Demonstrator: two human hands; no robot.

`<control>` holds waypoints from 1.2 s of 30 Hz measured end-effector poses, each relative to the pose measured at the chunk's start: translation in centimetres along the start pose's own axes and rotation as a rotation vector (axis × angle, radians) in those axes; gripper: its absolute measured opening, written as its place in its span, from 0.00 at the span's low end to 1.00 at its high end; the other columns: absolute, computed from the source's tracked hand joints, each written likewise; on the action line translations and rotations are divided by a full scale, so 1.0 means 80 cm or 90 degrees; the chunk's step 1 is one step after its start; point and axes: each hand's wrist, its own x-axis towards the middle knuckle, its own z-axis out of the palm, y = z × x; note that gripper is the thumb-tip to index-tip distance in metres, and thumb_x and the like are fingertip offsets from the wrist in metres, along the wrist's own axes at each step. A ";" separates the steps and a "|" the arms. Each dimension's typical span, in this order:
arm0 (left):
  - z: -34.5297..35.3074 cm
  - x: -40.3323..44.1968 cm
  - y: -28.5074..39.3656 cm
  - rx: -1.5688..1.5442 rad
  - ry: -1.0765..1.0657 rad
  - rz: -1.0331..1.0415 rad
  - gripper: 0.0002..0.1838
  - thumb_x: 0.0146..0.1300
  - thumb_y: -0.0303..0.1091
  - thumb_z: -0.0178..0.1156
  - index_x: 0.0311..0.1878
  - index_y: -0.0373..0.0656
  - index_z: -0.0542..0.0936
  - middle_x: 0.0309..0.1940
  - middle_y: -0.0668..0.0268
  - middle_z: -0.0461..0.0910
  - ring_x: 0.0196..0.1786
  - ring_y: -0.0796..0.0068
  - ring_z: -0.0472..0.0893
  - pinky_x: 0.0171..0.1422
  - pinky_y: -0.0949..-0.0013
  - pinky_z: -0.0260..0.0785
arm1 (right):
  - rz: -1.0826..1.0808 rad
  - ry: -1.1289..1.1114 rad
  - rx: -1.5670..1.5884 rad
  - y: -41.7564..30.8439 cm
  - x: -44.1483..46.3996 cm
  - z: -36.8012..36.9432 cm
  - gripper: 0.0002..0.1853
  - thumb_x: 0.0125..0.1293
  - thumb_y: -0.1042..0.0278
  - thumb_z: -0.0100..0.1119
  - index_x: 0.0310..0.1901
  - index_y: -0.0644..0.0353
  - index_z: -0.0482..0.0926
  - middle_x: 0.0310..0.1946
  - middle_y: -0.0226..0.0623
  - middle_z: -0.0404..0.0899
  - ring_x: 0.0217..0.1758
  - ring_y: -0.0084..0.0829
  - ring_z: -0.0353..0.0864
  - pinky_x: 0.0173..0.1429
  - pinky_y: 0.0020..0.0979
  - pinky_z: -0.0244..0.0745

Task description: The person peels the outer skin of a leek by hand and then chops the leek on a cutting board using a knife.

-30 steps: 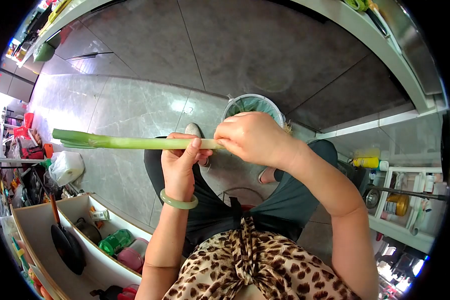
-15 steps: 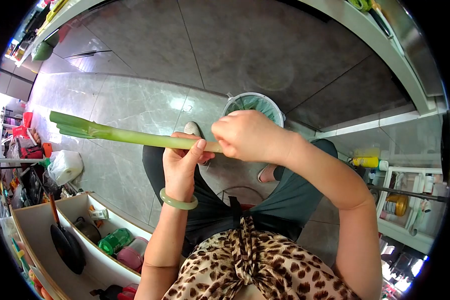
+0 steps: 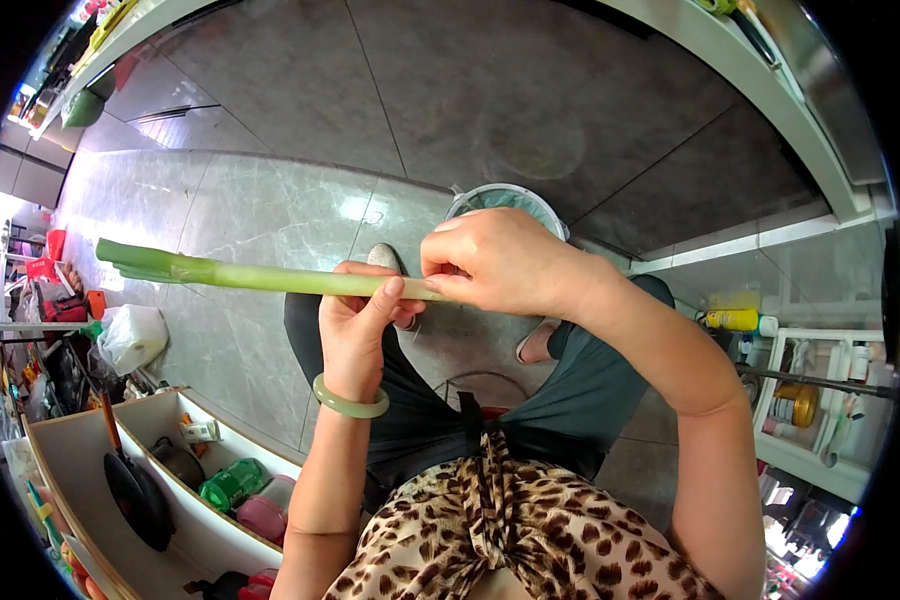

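Note:
A long green onion [image 3: 260,278] lies nearly level across the view, its cut green leaves at the left and its pale end at the right. My left hand [image 3: 355,315], with a jade-coloured bangle [image 3: 350,400] at the wrist, is closed round the pale stalk, thumb on top. At the pale end my right hand [image 3: 495,262] pinches with bent fingers; its palm side and the very tip of the stalk are hidden. Just beyond the right hand stands a round bin [image 3: 515,195] with a pale green liner, partly covered by that hand.
Dark cabinet fronts [image 3: 450,90] rise ahead, behind the bin. At lower left is an open drawer unit [image 3: 195,400] with a black pan [image 3: 138,500] and a green bottle [image 3: 233,484]. A white rack [image 3: 820,400] stands at right.
The green onion's leafy end has dipped slightly and the stalk lies more level. My right hand has shifted a little and its finger pinch shows more clearly at the pale end.

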 end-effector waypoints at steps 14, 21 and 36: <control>-0.004 -0.001 -0.005 -0.012 0.008 -0.021 0.09 0.62 0.30 0.62 0.37 0.37 0.72 0.28 0.59 0.80 0.28 0.75 0.80 0.32 0.77 0.71 | 0.069 -0.043 0.110 0.011 0.000 0.003 0.07 0.57 0.67 0.59 0.28 0.62 0.77 0.23 0.37 0.78 0.26 0.32 0.78 0.31 0.30 0.71; -0.001 0.000 -0.002 0.009 0.016 -0.016 0.10 0.62 0.31 0.62 0.36 0.37 0.72 0.28 0.58 0.80 0.27 0.76 0.80 0.31 0.77 0.71 | 0.007 -0.018 -0.036 -0.005 0.004 0.005 0.05 0.55 0.69 0.57 0.27 0.60 0.76 0.23 0.38 0.78 0.26 0.37 0.78 0.30 0.35 0.71; 0.010 0.002 0.001 -0.045 0.119 -0.008 0.10 0.61 0.31 0.63 0.33 0.39 0.71 0.22 0.65 0.75 0.26 0.76 0.79 0.26 0.78 0.68 | -0.011 0.162 -0.035 -0.008 -0.018 0.027 0.05 0.55 0.71 0.59 0.34 0.58 0.76 0.32 0.31 0.75 0.38 0.34 0.76 0.38 0.34 0.72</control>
